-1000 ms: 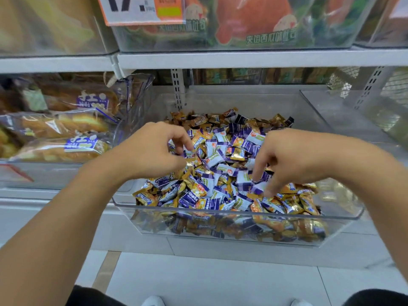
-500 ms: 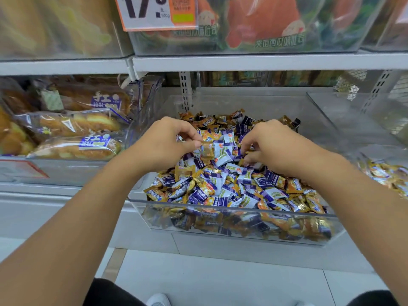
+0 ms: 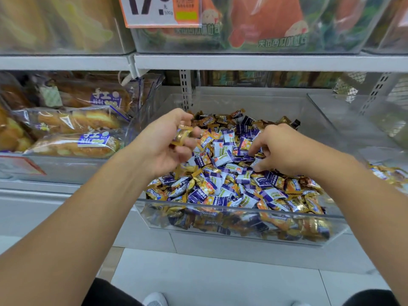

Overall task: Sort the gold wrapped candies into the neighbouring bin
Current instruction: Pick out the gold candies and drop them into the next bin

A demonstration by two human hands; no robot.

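A clear plastic bin (image 3: pixel 238 226) on the lower shelf holds a heap of mixed candies (image 3: pixel 231 180), gold-wrapped ones among purple-and-white ones. My left hand (image 3: pixel 163 144) is raised over the bin's left side, palm turned up, its fingers curled round a gold wrapped candy (image 3: pixel 182 135). My right hand (image 3: pixel 278 149) reaches down into the middle of the heap with its fingertips pinching among the wrappers; what it grips is hidden. The neighbouring bin (image 3: pixel 375 133) on the right is clear too, with several gold candies (image 3: pixel 388 173) in its near part.
Packaged bread loaves (image 3: pixel 72 144) fill the bin on the left. An upper shelf (image 3: pixel 242 62) hangs low over the bins, with a price tag (image 3: pixel 159 9) and bagged snacks above. Tiled floor and my shoes lie below.
My left hand has lifted off the heap and turned palm up with a gold candy in it. My right hand has shifted right and dug back into the pile.
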